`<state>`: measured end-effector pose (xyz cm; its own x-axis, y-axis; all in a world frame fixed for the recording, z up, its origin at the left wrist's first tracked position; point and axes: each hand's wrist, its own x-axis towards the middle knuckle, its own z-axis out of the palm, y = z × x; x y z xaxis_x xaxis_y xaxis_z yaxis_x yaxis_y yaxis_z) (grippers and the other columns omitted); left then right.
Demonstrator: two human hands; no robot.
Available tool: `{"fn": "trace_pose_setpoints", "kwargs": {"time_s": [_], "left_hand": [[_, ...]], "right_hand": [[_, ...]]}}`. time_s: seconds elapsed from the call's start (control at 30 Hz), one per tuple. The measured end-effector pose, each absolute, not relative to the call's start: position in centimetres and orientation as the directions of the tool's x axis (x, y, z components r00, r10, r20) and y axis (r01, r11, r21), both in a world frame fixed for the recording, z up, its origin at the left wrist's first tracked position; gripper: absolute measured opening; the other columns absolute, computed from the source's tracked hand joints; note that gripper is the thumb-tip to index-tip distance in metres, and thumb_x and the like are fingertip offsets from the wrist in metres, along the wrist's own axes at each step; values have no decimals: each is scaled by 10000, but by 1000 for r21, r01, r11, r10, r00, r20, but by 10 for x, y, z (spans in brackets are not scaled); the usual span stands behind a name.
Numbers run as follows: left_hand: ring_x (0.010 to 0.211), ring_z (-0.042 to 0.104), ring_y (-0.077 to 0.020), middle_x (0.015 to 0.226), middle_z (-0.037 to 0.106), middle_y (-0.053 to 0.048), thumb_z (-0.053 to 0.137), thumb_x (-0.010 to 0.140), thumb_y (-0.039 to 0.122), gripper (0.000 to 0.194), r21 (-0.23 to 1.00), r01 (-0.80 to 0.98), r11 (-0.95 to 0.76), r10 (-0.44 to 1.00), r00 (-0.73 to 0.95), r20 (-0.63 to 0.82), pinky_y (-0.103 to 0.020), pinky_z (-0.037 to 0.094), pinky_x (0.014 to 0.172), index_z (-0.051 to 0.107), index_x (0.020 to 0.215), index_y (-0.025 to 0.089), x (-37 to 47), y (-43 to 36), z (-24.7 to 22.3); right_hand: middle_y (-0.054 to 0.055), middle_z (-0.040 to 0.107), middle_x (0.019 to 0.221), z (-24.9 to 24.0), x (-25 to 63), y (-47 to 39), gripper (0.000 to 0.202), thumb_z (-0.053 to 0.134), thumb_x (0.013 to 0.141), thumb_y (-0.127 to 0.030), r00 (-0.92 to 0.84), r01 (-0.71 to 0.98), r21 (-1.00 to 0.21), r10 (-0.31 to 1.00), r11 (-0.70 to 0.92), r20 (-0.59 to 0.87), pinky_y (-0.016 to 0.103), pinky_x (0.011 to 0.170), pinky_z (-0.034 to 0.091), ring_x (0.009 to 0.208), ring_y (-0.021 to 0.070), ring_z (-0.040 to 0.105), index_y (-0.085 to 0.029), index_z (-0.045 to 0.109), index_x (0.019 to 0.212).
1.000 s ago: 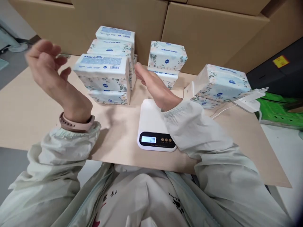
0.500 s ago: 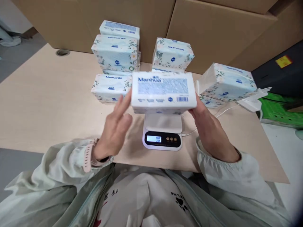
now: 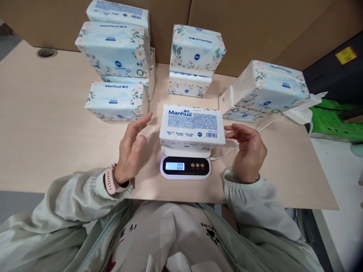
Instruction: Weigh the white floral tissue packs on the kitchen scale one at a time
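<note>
A white-and-blue Manhua tissue pack (image 3: 192,126) rests on the white digital scale (image 3: 185,175), covering most of its platform. The scale's lit display reads 0.0. To the left of the pack, my left hand (image 3: 132,145) is open, fingers apart and not touching it. My right hand (image 3: 246,151) is at the pack's right side, fingers stretched out loosely toward it and holding nothing. Whether its fingertips still brush the pack is hard to make out. A pink-banded watch (image 3: 110,180) is on my left wrist.
Stacked tissue packs (image 3: 113,49) stand behind on the left, with more packs at the back middle (image 3: 197,51) and right (image 3: 272,87). A white cable (image 3: 227,154) runs from the scale to a power strip (image 3: 300,117). Cardboard boxes (image 3: 241,30) line the table's back.
The tissue pack has come down onto the scale. My right hand has let go of it and moved slightly away. My left hand has drawn off its left side.
</note>
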<state>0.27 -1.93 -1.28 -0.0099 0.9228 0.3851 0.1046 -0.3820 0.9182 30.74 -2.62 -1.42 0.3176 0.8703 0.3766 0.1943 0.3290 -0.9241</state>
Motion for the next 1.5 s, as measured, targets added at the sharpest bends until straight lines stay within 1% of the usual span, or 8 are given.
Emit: {"fn": "trace_pose_setpoints", "kwargs": {"time_s": [0.1,0.27,0.43,0.6,0.8,0.9,1.13,1.5], "left_hand": [[1471,615,-312,1508,703,-47,614,1099,505,318,940,60,-337,939,-54,340,-566,474,1283,748,1341,348,3,-16,-14],[1469,614,-310,1451,723,-33,649,1068,500,225,963,51,-263,963,-51,265,-546,529,1222,759,1209,364,5,-15,-10],[1375,675,-310,1343,758,-67,669,1054,419,196,948,27,-316,945,-83,317,-483,584,1120,756,1159,277,2,-11,-17],[1217,737,-266,1209,785,-82,699,1033,410,211,903,14,-430,900,-71,430,-372,626,936,788,1127,243,-5,-4,-29],[1033,752,-227,1184,774,-87,692,1053,408,194,889,17,-458,887,-57,458,-359,642,873,780,1130,253,-5,-2,-31],[1001,751,-232,1167,766,-82,697,1048,441,204,883,35,-468,881,-63,470,-367,652,849,767,1122,264,-5,-2,-32],[947,748,-218,1146,775,-76,712,1037,415,183,878,38,-476,875,-76,478,-356,659,823,779,1120,266,-5,-2,-31],[984,750,-224,1148,771,-75,733,1043,381,174,855,64,-515,852,-64,519,-352,673,800,787,1169,273,-5,-1,-32]], "right_hand": [[57,821,966,-20,308,-25,406,534,1061,-570,355,222,-924,857,312,374,465,800,598,776,247,732,-266,804,1058],[39,803,897,-19,310,-31,335,621,1045,-510,297,237,-914,871,329,390,406,736,535,721,207,693,-233,800,985],[55,781,897,-15,310,-32,413,568,1069,-546,291,273,-896,858,350,424,415,727,533,713,204,680,-233,794,923],[51,780,891,-15,310,-31,353,624,1062,-496,265,224,-887,850,404,455,391,718,531,734,194,681,-235,792,894],[30,790,901,-17,311,-33,162,709,1008,-364,259,216,-891,856,400,447,374,691,519,712,182,676,-270,829,955],[27,793,898,-18,311,-34,111,733,980,-340,273,246,-888,852,388,447,377,677,534,709,189,682,-293,833,993],[45,794,921,-19,311,-34,140,743,973,-412,293,278,-893,854,353,429,404,685,584,726,209,694,-307,820,1024],[44,772,907,-12,310,-35,135,727,1005,-397,248,311,-870,851,382,462,393,658,539,713,208,676,-312,831,989]]}}
